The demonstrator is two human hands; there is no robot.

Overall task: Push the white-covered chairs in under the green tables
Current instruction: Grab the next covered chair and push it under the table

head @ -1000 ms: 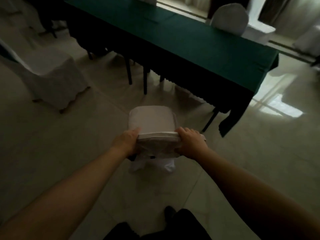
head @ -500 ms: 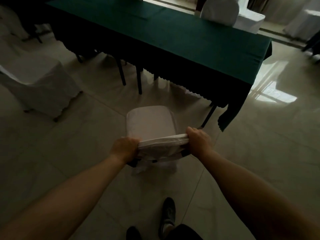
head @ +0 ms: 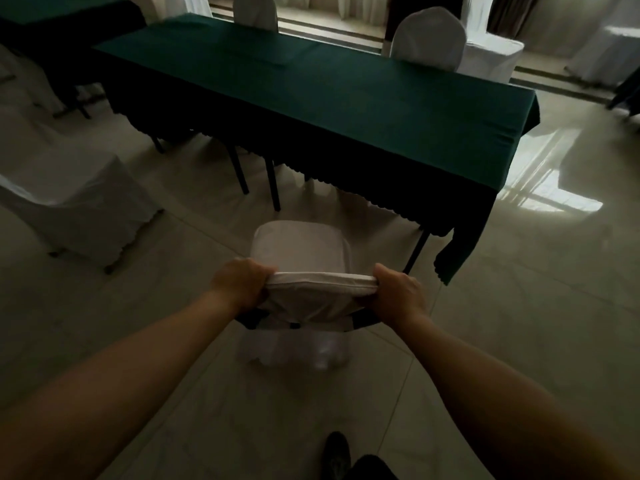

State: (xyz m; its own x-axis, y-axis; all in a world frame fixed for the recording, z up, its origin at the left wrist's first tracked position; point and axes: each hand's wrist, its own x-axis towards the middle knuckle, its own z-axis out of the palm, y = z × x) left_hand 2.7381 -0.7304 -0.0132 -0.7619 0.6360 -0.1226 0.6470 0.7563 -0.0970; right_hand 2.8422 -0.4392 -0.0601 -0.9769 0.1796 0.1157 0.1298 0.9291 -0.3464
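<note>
Mid-push: left hand [head: 239,285] and right hand [head: 398,294] each grip the top of the white-covered chair [head: 301,251] backrest, centre frame. Seat just short of the green desk [head: 311,84]. Next: straight push between the legs.

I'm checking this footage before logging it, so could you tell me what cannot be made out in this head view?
- Held chair: its legs are hidden by its own backrest and cover.
- Left hand and right hand: fingertips are hidden behind the backrest.
- Left chair: its back is cut off by the frame edge.
- Green table: the space underneath is lost in shadow.
</note>
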